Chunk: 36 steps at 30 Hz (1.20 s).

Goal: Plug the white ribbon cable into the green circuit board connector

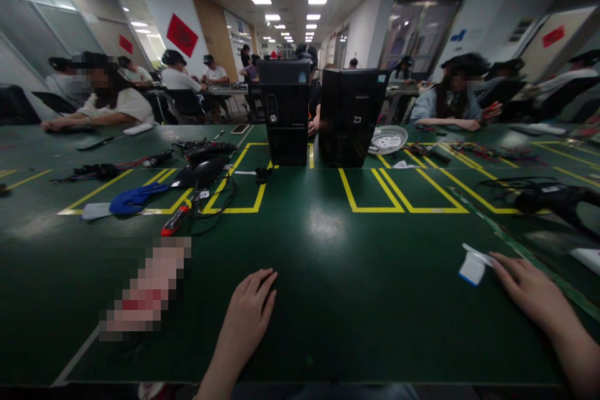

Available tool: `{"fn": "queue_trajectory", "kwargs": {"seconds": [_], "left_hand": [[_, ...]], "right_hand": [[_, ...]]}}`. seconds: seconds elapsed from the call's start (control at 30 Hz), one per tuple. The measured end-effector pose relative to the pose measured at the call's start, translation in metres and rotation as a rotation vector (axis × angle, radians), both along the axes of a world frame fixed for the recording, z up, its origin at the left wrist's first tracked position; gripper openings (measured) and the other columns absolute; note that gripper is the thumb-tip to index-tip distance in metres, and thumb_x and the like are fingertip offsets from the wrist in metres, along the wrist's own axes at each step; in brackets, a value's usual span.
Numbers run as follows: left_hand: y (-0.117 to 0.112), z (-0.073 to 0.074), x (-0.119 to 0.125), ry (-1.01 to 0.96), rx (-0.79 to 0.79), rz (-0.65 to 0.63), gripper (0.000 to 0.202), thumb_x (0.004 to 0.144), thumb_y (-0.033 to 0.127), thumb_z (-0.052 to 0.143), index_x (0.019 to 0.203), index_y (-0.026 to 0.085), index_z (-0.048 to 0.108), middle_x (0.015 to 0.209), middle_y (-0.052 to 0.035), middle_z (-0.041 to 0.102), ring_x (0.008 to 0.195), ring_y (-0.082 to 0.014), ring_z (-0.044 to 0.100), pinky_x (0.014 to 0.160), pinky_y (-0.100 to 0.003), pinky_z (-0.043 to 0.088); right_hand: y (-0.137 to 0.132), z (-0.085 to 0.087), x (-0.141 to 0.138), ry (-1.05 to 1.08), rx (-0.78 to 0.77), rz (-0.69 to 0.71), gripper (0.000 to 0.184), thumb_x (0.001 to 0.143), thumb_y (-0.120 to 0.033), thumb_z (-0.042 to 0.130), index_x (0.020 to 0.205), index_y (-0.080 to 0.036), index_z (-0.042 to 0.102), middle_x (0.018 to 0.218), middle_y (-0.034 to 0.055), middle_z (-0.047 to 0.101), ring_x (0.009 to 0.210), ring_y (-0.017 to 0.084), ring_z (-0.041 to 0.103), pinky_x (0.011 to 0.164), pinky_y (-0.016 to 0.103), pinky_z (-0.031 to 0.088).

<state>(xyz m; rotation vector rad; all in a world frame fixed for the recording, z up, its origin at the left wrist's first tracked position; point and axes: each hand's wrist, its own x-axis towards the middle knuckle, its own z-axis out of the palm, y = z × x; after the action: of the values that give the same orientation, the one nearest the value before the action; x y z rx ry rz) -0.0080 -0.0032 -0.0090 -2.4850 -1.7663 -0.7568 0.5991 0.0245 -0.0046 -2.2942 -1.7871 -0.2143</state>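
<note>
My left hand [247,315] lies flat on the green table [328,275] near its front edge, fingers stretched out and together, holding nothing. My right hand [525,284] rests on the table at the right, fingers extended, its fingertips touching a small white and blue card-like piece [473,265]. Two black computer tower cases [284,111] [351,115] stand upright side by side at the far middle of the table.
Yellow lines [375,197] mark boxes on the table. At left lie a blue glove [134,198], a red-handled screwdriver [175,220], black cables and tools. A white fan grille [388,139] sits behind the right tower. Black cabling [548,197] lies right. Several people work at surrounding tables.
</note>
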Motion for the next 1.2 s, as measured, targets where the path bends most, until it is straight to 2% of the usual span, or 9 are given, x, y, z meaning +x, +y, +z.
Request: {"fn": "queue_trajectory", "kwargs": {"seconds": [0.1,0.2,0.3,0.5,0.63,0.8,1.03,1.13,1.2], "left_hand": [[0.0,-0.001,0.0,-0.005,0.008,-0.004,0.033,0.097,0.026,0.044,0.125,0.02,0.059,0.125,-0.0086,0.061,0.117,-0.0261,0.056,0.1,-0.047,0.047],[0.0,-0.001,0.0,-0.006,0.013,-0.011,0.033,0.097,0.025,0.045,0.126,0.02,0.059,0.125,-0.0087,0.061,0.116,-0.0258,0.056,0.1,-0.047,0.046],[0.0,0.0,0.0,-0.002,0.004,-0.01,0.033,0.097,0.024,0.044,0.126,0.02,0.059,0.126,-0.0088,0.06,0.117,-0.0254,0.056,0.101,-0.047,0.046],[0.0,0.002,0.001,-0.002,-0.001,-0.001,0.033,0.097,0.024,0.045,0.125,0.019,0.059,0.126,-0.0086,0.06,0.117,-0.0256,0.055,0.101,-0.046,0.046],[0.0,0.001,0.001,-0.011,0.011,-0.011,0.033,0.096,0.023,0.045,0.125,0.02,0.059,0.125,-0.0085,0.061,0.116,-0.0257,0.056,0.1,-0.046,0.047],[-0.001,0.003,0.001,-0.018,-0.009,-0.038,0.033,0.096,0.021,0.045,0.127,0.02,0.058,0.126,-0.0094,0.06,0.117,-0.026,0.055,0.1,-0.047,0.046],[-0.014,0.02,0.01,-0.058,-0.035,-0.341,0.033,0.094,0.016,0.045,0.122,0.021,0.061,0.117,-0.0085,0.068,0.11,-0.0237,0.062,0.097,-0.043,0.05],[-0.015,0.023,0.013,-0.087,-0.066,-0.377,0.031,0.093,0.017,0.047,0.119,0.022,0.064,0.113,-0.0082,0.071,0.108,-0.024,0.064,0.096,-0.044,0.052],[-0.014,0.022,0.013,-0.104,-0.079,-0.369,0.03,0.093,0.017,0.047,0.116,0.022,0.065,0.111,-0.008,0.071,0.107,-0.0239,0.065,0.095,-0.044,0.052]], "right_hand": [[0.0,0.0,-0.023,0.075,-0.072,0.158,0.057,0.091,-0.048,0.032,0.124,-0.013,0.062,0.127,0.0199,0.056,0.115,0.027,0.056,0.096,0.035,0.044],[0.001,-0.006,-0.065,0.043,-0.044,0.31,0.057,0.09,-0.049,0.034,0.129,-0.016,0.059,0.138,0.0181,0.049,0.127,0.029,0.048,0.105,0.042,0.04],[-0.002,-0.012,-0.126,-0.011,-0.013,0.45,0.054,0.092,-0.05,0.035,0.135,-0.022,0.054,0.145,0.0136,0.043,0.134,0.029,0.04,0.108,0.054,0.034],[-0.028,-0.005,-0.268,0.113,-0.098,0.727,0.054,0.095,-0.048,0.04,0.145,-0.028,0.04,0.154,0.0067,0.03,0.142,0.027,0.025,0.113,0.058,0.025],[-0.046,0.007,-0.332,0.253,-0.192,0.866,0.057,0.095,-0.047,0.043,0.149,-0.03,0.033,0.156,0.0029,0.024,0.144,0.027,0.018,0.116,0.058,0.019],[-0.047,0.019,-0.357,0.324,-0.277,0.98,0.058,0.094,-0.042,0.048,0.148,-0.029,0.034,0.156,0.0022,0.024,0.145,0.026,0.016,0.117,0.058,0.013],[-0.037,0.026,-0.361,0.311,-0.287,1.066,0.059,0.098,-0.026,0.038,0.152,-0.034,0.019,0.155,-0.0042,0.025,0.146,0.021,0.011,0.118,0.057,0.012],[-0.037,0.026,-0.362,0.29,-0.279,1.078,0.06,0.098,-0.025,0.036,0.153,-0.034,0.014,0.156,-0.0058,0.022,0.146,0.021,0.008,0.118,0.057,0.013],[-0.039,0.026,-0.362,0.284,-0.254,1.079,0.059,0.098,-0.028,0.038,0.153,-0.032,0.018,0.156,-0.0043,0.021,0.146,0.021,0.008,0.118,0.056,0.013]]}}
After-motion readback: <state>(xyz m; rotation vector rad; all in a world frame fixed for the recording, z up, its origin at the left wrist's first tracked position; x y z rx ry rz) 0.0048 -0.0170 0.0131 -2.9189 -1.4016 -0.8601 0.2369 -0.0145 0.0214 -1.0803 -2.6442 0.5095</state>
